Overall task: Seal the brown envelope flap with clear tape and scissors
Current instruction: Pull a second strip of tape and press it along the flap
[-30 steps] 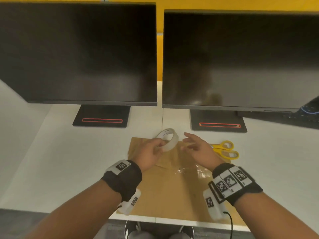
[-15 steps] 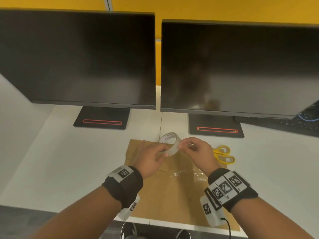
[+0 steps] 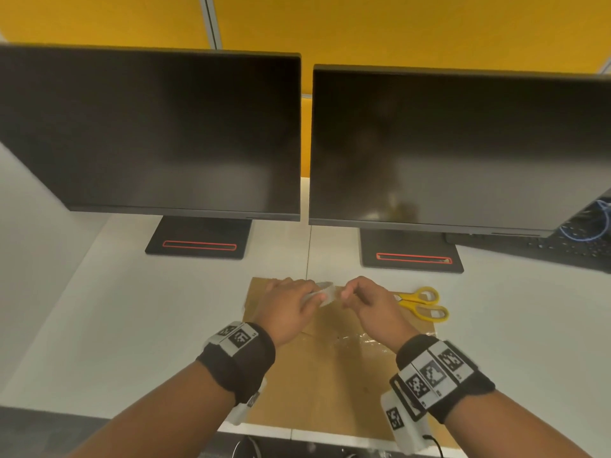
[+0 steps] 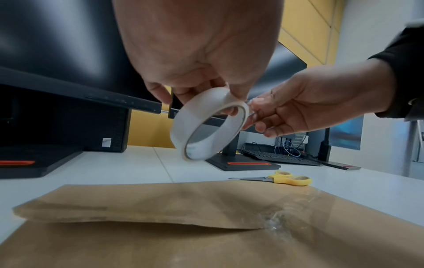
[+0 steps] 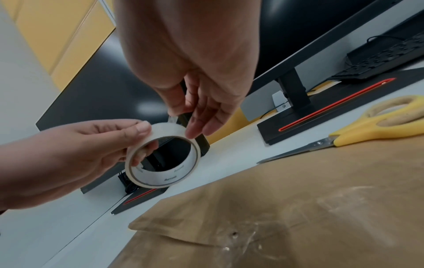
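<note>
Trouble could come at the tape end: my right hand (image 5: 195,90) pinches it, my left hand (image 4: 195,54) grips the tape roll (image 4: 207,125) above the brown envelope (image 3: 317,375). Pulled crooked, it may stick to itself.

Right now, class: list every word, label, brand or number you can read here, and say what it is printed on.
No text reads clearly.
Tape roll inner core, held by the left hand: repeated brand word, too blurred.
Wristbands: square code patterns with tiny digits, unreadable.
Left monitor stand: blank sticker.
</note>
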Demonstrator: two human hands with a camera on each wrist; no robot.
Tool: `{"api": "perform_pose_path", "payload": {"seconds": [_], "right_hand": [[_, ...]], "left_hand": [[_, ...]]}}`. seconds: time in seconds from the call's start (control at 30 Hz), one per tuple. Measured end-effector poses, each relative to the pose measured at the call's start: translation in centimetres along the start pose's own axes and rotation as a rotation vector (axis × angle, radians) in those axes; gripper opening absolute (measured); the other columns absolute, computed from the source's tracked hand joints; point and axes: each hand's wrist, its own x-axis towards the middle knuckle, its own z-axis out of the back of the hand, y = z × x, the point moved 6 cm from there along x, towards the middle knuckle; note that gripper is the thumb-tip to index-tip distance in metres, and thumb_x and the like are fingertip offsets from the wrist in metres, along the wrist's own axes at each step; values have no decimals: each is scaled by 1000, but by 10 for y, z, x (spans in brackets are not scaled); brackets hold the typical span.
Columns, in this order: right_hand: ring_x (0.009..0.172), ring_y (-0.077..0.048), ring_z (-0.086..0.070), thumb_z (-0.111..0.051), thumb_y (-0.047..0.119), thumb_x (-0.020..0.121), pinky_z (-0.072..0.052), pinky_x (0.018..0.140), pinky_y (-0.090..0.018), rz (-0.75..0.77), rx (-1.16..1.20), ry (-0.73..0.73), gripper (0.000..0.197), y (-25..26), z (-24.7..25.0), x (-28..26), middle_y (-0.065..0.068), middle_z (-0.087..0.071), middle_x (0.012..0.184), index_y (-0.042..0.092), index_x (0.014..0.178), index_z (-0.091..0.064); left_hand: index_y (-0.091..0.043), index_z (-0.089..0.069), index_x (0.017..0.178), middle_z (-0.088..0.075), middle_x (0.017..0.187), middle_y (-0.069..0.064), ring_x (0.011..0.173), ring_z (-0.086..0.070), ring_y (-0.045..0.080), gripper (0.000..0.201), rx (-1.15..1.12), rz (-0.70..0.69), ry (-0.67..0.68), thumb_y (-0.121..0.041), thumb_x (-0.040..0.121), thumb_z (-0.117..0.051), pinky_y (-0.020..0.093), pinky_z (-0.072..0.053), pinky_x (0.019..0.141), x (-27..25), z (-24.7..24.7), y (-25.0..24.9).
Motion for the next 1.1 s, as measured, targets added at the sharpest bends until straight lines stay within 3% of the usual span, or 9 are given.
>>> {"api": "perform_pose_path", "payload": {"seconds": [0.13,0.27,0.37,0.47,0.63,0.73,0.87,1.0,1.1], "right_hand": [[82,-14,-59,-55,19,93,-41,64,-5,31,-4,15,10,9,-11,-6,-6,-67,86,20,83,-58],[82,-13,-62,-56,14,90,-44,69,-16,-25,54,-39,12,9,-10,-6,-2,-68,82,18,80,-61],[74,-10,-62,-55,2,86,-42,66,-15,-114,124,-47,20,-1,-7,-4,5,-67,75,15,73,-63],[72,-15,-60,-55,-1,86,-41,66,-19,-157,137,-38,26,-8,-4,-4,4,-66,72,17,68,-62],[69,-12,-58,-56,8,89,-43,68,-18,-162,23,-36,22,-9,-12,-16,3,-64,74,19,70,-60],[65,-9,-55,-56,13,91,-42,54,-6,-162,-15,-75,20,-9,-13,-22,4,-61,71,18,72,-58],[67,-12,-57,-59,14,89,-43,60,-17,-187,-49,-64,17,-12,-18,-27,4,-63,72,20,73,-60],[70,-10,-56,-61,21,89,-40,60,-18,-242,-89,-87,16,-21,-13,-31,5,-64,75,19,73,-62],[73,-9,-57,-61,21,89,-40,60,-17,-262,-112,-89,16,-27,-13,-34,4,-65,78,18,73,-62]], "left_hand": [[-32,-59,105,-66,112,-12,102,-52,13,29,43,47,56,-47,98,-36,32,-26,93,7,0,16],[-29,-63,100,-66,98,-6,102,-48,19,41,84,145,120,-59,93,-38,36,-32,96,9,7,25],[-20,-51,67,-48,69,-3,81,-46,16,54,-432,211,229,-71,83,-43,35,-38,85,8,2,46],[-15,-48,68,-43,69,-1,67,-51,8,56,-665,170,304,-70,77,-46,34,-44,80,6,1,54],[-15,-46,69,-41,66,-2,64,-41,14,40,-329,22,275,-48,91,-55,32,-34,66,9,11,42],[-20,-61,84,-62,82,-4,79,-54,16,34,23,-52,261,-52,91,-51,32,-41,73,13,16,44],[-26,-69,101,-68,96,-5,90,-60,17,52,221,-2,299,-70,84,-45,29,-44,74,15,14,57],[-14,-53,60,-47,57,2,60,-49,18,67,-33,121,323,-76,81,-39,30,-38,63,17,19,74],[-12,-48,59,-41,57,3,59,-43,18,56,-326,148,346,-59,89,-48,31,-38,67,16,20,80]]}}
